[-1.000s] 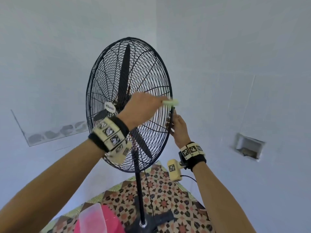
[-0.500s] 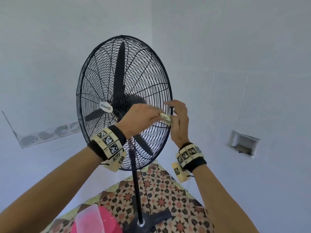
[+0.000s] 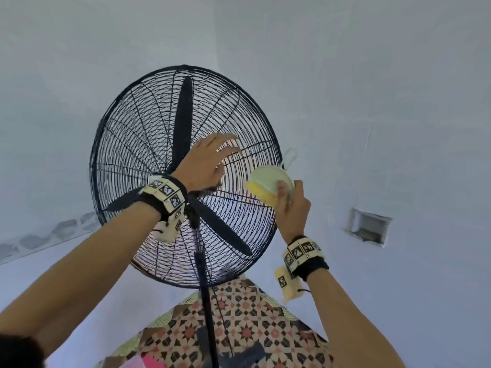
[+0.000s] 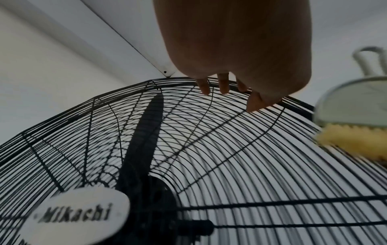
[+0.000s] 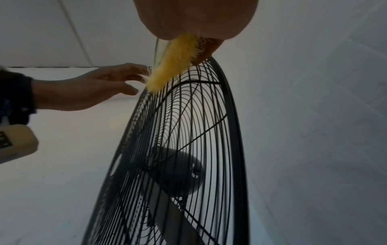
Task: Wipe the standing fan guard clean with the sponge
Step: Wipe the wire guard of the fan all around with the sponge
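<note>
From the head view, the right hand is grasping the sponge against the right edge of the fan guard, while the left hand is hovering over the wires with its grip released, fingers spread. In the left wrist view, straight fingers are reaching toward the guard's upper rim. In the right wrist view, the sponge's yellow side is lying against the guard's top edge, pinched by the fingers.
</note>
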A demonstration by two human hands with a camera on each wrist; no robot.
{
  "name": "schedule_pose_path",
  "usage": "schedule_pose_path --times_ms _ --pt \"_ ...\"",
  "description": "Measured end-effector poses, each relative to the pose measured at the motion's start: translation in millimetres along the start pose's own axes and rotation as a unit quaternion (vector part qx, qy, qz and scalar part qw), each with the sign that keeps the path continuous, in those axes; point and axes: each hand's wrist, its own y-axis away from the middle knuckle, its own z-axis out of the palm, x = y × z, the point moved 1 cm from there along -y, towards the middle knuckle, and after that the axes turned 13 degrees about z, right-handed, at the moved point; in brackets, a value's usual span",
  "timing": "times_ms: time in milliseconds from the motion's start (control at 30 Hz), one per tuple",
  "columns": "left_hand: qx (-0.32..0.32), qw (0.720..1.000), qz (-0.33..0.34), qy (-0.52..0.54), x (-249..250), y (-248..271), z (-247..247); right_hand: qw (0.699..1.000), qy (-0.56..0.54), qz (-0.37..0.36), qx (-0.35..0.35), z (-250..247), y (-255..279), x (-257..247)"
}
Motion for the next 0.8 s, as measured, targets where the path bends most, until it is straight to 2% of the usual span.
schedule_pose_path --times_ms 133,233,333,400,467,533,667,800 --pt "-0.047 0.998 -0.015 -0.036 -40 -6 1 0.996 0.022 0.053 0.071 6 -17 18" --pt "-0.114 0.99 -0.033 -0.071 -67 -12 6 0.99 0.029 0.083 0.108 15 -27 27" --pt "-0.156 0.979 -0.062 -0.12 -88 -12 18 0.993 0.016 0.103 0.051 27 -40 32" --pt "-0.17 0.97 -0.053 -0.163 -93 -15 26 0.988 -0.01 0.154 0.011 35 -52 30" --pt "-0.172 0.967 -0.049 -0.183 -94 -23 31 0.969 -0.074 0.237 0.007 42 -66 28" --pt "-0.174 0.967 -0.058 -0.179 -94 -33 31 0.943 -0.145 0.298 0.041 50 -87 27" --pt "-0.16 0.969 -0.065 -0.179 -98 -43 35 0.905 -0.215 0.343 0.129 59 -145 19" --pt "-0.133 0.97 -0.07 -0.191 -97 -43 42 0.9 -0.202 0.367 0.121 67 -217 12"
